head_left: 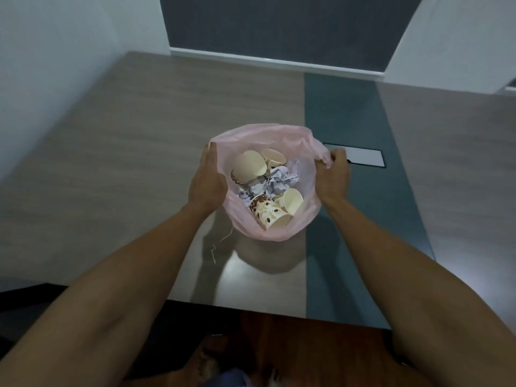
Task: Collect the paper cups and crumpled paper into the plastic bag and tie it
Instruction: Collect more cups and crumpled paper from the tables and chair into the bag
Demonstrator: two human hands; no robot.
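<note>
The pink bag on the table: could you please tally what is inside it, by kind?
Inside the pink plastic bag:
Paper cups: 4
Crumpled paper: 1 heap; separate pieces cannot be told apart
Total: 5, counting the heap as one

Two bare forearms are seen, one on the left and one on the right, both uncovered from elbow to wrist; no sleeve edge is shown. The left hand (207,182) and the right hand (333,176) are bare as well, and no ring, watch or band can be made out. At the near edge, a small patch of bluish-purple cloth (229,379) is seen; which garment it belongs to cannot be told.
</note>
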